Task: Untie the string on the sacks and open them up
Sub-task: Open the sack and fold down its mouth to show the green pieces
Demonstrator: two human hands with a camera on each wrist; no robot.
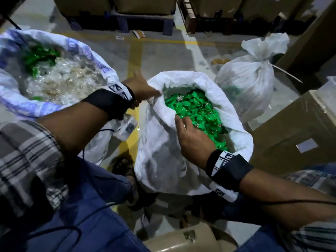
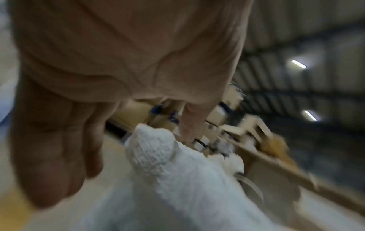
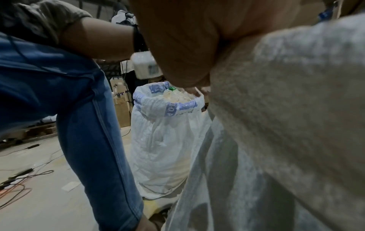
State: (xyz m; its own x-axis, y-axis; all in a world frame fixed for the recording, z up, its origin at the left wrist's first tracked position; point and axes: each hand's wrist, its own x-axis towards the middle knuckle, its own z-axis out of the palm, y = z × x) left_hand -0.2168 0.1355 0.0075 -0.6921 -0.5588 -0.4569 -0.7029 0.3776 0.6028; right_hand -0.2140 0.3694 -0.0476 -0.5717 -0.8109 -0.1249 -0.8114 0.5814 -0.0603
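A white woven sack (image 1: 160, 160) stands open in front of me, filled with green wrappers (image 1: 196, 110). My left hand (image 1: 145, 90) pinches its left rim, thumb on top. In the left wrist view the rim fabric (image 2: 154, 150) bunches up between the fingers of that hand (image 2: 118, 54). My right hand (image 1: 190, 135) grips the near rim, its fingers curled over the edge into the sack. The right wrist view shows its palm (image 3: 187, 39) against the sack cloth (image 3: 296, 109). Behind on the right stands another white sack (image 1: 251, 79), its neck tied with string (image 1: 287, 74).
A bigger sack with blue print (image 1: 101, 64) stands open on the left, holding clear and green wrappers. Cardboard boxes (image 1: 291, 124) crowd the right side. Pallets with boxes (image 1: 145, 24) line the back. My sandalled foot (image 1: 127, 171) is beside the sack. Cables (image 3: 19, 184) lie on the floor.
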